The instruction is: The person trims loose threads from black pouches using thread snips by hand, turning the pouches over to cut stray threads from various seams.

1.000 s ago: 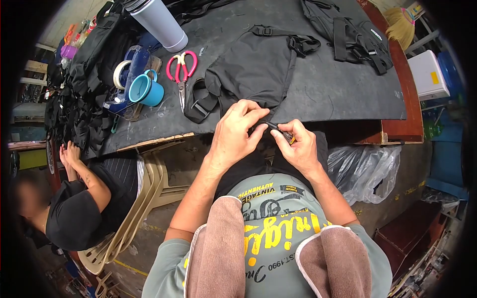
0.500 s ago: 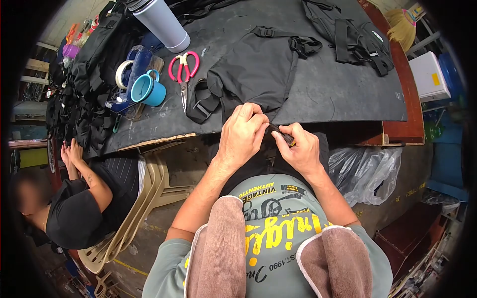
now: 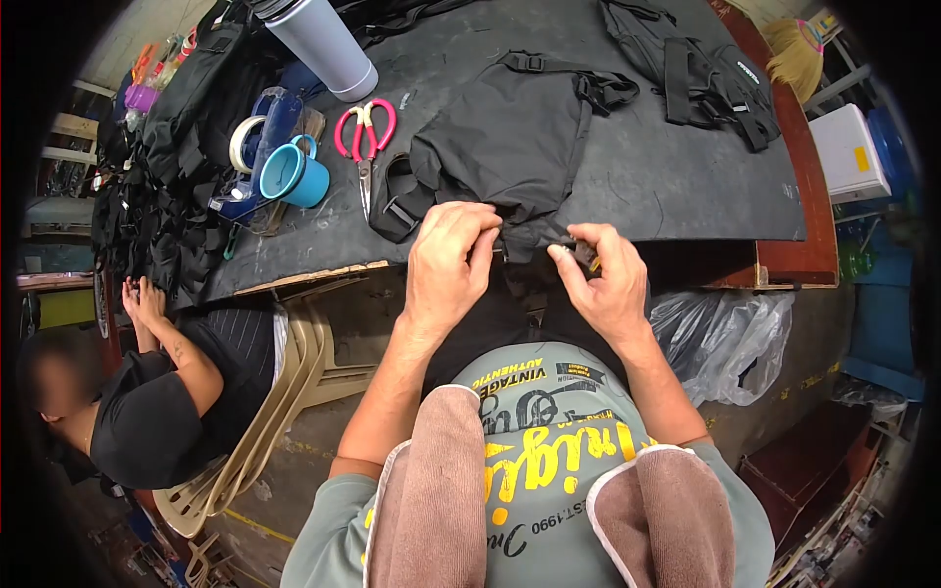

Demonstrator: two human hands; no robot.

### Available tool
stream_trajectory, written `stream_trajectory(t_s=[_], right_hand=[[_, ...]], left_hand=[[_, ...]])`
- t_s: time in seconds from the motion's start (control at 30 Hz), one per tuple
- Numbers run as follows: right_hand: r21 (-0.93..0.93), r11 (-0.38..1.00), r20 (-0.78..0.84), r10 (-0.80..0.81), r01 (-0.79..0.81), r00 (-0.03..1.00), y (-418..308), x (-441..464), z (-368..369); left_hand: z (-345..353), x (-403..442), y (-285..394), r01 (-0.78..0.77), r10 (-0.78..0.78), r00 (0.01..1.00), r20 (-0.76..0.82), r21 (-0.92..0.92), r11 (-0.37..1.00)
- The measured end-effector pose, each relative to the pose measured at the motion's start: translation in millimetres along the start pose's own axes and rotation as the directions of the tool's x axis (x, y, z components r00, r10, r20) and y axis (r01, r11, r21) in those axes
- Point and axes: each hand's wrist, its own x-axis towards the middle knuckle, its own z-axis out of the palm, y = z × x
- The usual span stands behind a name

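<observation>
You are pinching the near edge of a black fabric bag with straps and buckles (image 3: 505, 137) between the thumb and fingers of your left hand (image 3: 449, 267). Your right hand (image 3: 610, 284), its fingers curling, is grasping a small dark tool with a yellow part (image 3: 592, 263) just beside that edge; its tip is too blurred to tell whether it is touching the fabric. The bag is lying mostly on the dark-topped table (image 3: 686, 196), its near end hanging over the table's front edge between your hands.

Left of the bag, scissors with pink-red handles (image 3: 365, 147) are lying with their blades pointing toward you, near a light-blue plastic mug (image 3: 296, 176) and a cream roll of tape (image 3: 245, 144). A pale lavender cylindrical bottle (image 3: 321, 49) is standing beyond them. Another black bag with straps (image 3: 701, 78) is resting toward the far right. At your left, a person in black clothing (image 3: 162, 407) is sitting with hands close together.
</observation>
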Motion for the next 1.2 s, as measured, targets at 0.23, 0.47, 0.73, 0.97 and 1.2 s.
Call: stream_trajectory(t_s=[0.23, 0.47, 0.73, 0.97, 1.2], right_hand=[[0.485, 0.868, 0.090, 0.075, -0.109, 0.993, 1, 33, 24], [0.391, 0.862, 0.262, 0.231, -0.322, 0.937, 2, 67, 24], [0.314, 0.943, -0.005, 0.120, -0.112, 0.993, -12, 19, 14], [0.289, 0.953, 0.067, 0.071, -0.087, 0.995, -2, -6, 32], [0.185, 0.983, 0.060, -0.026, 0.014, 0.998, 3, -6, 41]], left_hand=[[-4, 1, 4, -0.048, 0.031, 0.997, 0.076, 0.242, 0.969], [-13, 3, 0, -0.034, 0.018, 0.991, 0.129, 0.118, 0.992], [-15, 10, -6, -0.112, 0.097, 0.982, 0.162, 0.088, 0.990], [-12, 10, -10, -0.112, 0.100, 0.982, 0.157, 0.071, 0.991], [-10, 6, -6, -0.146, 0.120, 0.979, 0.163, 0.154, 0.977]])
